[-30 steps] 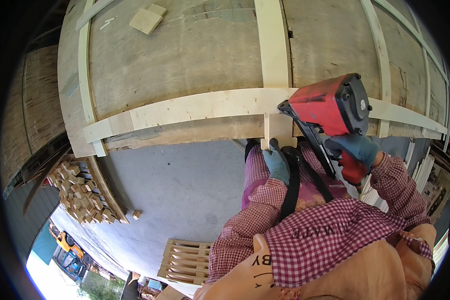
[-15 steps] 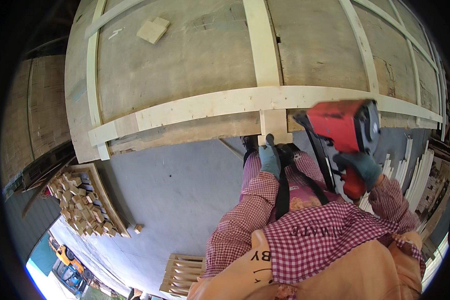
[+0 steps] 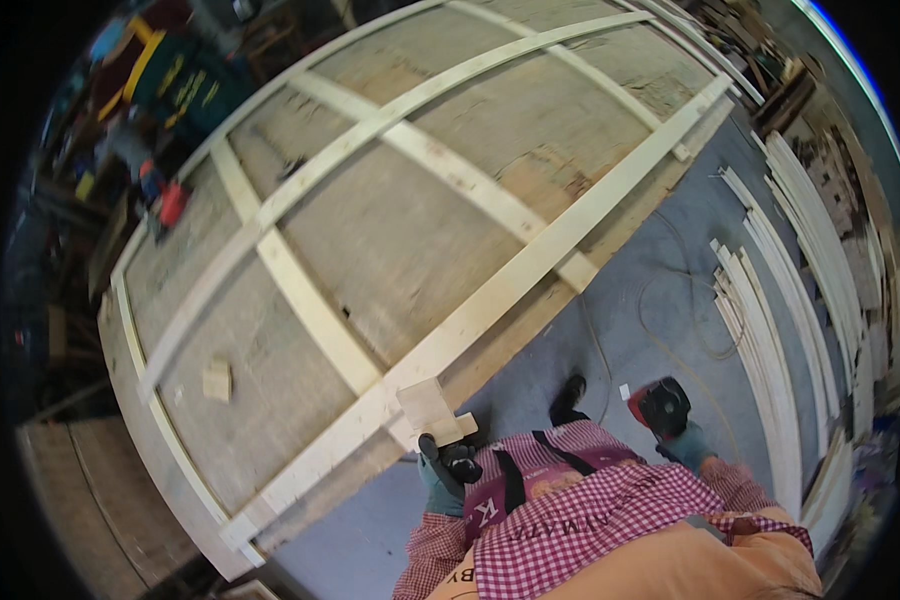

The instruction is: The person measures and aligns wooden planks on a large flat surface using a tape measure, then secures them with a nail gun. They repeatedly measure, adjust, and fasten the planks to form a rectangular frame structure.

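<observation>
Holding the block (image 3: 425, 408) steady at the panel's near edge is your left hand's (image 3: 440, 480) job here; the block overlaps the rail (image 3: 530, 275) beside the end of a crossbar (image 3: 315, 315), though you cannot tell from this angle whether it lies flat or hovers just above. A smaller piece (image 3: 467, 426) shows right against it. To do this well, square the block's edges to the rail and press it down evenly so that it cannot rock, with your thumb and fingers well away from any spot where the nailer (image 3: 660, 405) might be set; check, too, where your fingertips lie underneath. Your left grip is a narrow pinch on the block's near edge, thumb on top and the other fingers mostly hidden, the forearm coming up close to your body. Your right hand (image 3: 685, 452) is wrapped around the nailer, low and out to your right, well apart from the rail; the trigger finger is too small to make out, so rest it off the trigger. Farther out, a loose block (image 3: 217, 380) lies on the panel (image 3: 400, 250) to your left, and pale strips (image 3: 750, 370) lie on the floor (image 3: 660, 290) to your right.
</observation>
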The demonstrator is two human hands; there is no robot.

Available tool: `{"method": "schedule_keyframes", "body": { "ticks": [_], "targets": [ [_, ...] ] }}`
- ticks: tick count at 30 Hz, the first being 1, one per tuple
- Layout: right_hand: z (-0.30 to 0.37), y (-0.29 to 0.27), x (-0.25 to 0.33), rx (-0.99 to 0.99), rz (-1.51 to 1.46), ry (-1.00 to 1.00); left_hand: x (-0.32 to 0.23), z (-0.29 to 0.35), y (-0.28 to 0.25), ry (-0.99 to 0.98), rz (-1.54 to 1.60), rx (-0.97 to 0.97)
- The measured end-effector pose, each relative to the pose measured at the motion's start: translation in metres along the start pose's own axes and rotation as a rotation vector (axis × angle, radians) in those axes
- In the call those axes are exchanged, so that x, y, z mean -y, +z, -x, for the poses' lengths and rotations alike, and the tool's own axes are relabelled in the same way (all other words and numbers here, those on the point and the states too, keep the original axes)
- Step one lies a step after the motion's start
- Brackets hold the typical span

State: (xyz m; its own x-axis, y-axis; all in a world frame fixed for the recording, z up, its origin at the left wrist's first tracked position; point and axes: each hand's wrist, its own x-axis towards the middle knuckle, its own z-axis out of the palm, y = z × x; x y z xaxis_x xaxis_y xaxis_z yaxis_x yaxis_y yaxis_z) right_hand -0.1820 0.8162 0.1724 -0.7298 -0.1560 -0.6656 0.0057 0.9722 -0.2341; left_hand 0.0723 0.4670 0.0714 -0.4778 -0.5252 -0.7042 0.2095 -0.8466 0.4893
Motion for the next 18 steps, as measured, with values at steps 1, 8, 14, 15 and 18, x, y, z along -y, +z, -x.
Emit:
{"method": "schedule_keyframes", "body": {
  "ticks": [1,8,14,15,18],
  "targets": [
    [-0.008,-0.004,-0.025,0.016,-0.059,0.057,-0.005,0.002,0.029,0.03,-0.068,0.017],
    [-0.058,0.06,-0.302,0.021,0.094,0.375,0.082,-0.039,0.2,-0.033,-0.341,0.127],
    [-0.102,0.061,-0.395,-0.233,-0.139,0.315,0.17,-0.081,0.304,-0.137,-0.334,0.125],
    [-0.108,0.017,-0.362,-0.17,-0.179,0.366,0.17,-0.087,0.328,-0.168,-0.346,0.146],
    [-0.128,-0.079,-0.306,-0.112,-0.357,0.461,0.176,-0.114,0.428,-0.218,-0.426,0.214]
  ]
}}
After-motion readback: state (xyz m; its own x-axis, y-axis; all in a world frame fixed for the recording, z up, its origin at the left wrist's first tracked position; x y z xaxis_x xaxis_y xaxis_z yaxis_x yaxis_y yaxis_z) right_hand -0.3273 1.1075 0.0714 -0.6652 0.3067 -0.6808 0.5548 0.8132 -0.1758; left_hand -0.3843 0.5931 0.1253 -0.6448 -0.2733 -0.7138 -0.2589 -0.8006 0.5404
